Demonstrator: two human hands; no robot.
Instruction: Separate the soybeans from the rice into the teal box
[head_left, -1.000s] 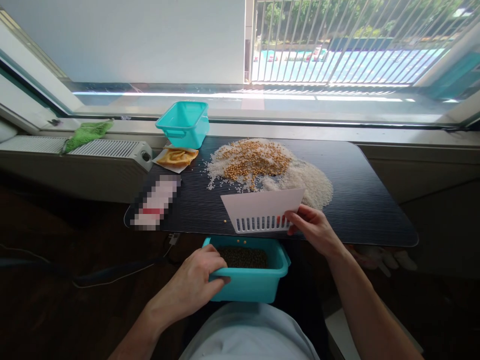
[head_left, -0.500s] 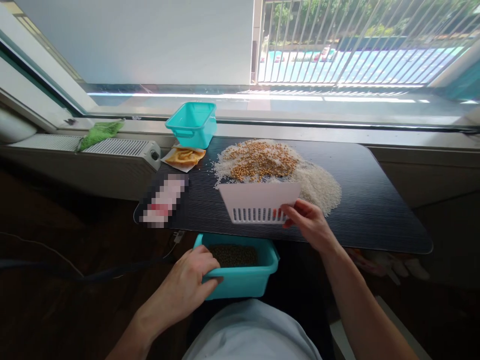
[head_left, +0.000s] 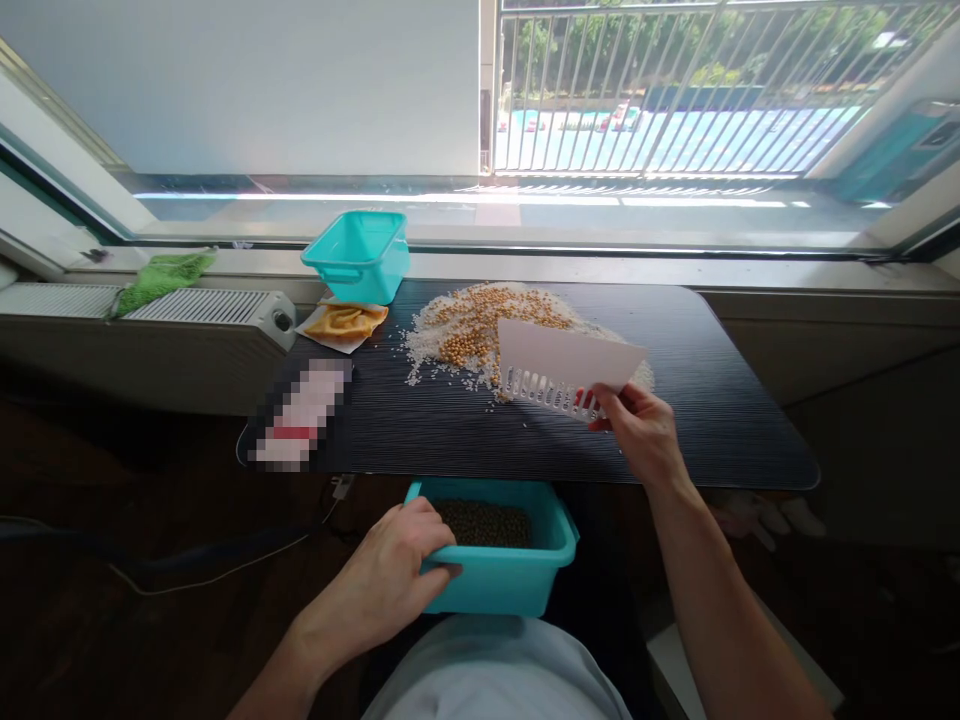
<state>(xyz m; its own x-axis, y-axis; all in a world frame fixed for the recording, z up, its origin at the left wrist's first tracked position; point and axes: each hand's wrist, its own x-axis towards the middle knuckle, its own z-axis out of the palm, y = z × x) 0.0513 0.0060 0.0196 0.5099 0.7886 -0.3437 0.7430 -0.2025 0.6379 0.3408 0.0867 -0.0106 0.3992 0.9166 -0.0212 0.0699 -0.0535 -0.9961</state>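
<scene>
In the head view, the left hand (head_left: 411, 548) pinches the rim of the near blue box (head_left: 495, 580) at its left side. The thumb is outside and the fingers reach over the rim, maybe so the box does not slip. Lots of small dark beans (head_left: 487, 524) lie in it. The box is just below the near edge of the table (head_left: 735, 430), close to the person's tummy. I cannot tell what holds it up; it may be on the lap.

The right hand (head_left: 637, 420) pinches the white scoop (head_left: 566, 352) by its low right corner. The thumb is on the near side, and red fingertips show through the slots. Holding just the corner leaves most of the slots free — they look right for letting tiny bits fall through. The scoop tilts over the near right part of the pile, but I cannot tell if it touches.

The pile is yellow beans (head_left: 465, 347) mixed with white grains (head_left: 421, 352), in the far middle of the table, easy to reach. The far blue box (head_left: 356, 272) stands at the far left corner — maybe there to be out of the way.
</scene>
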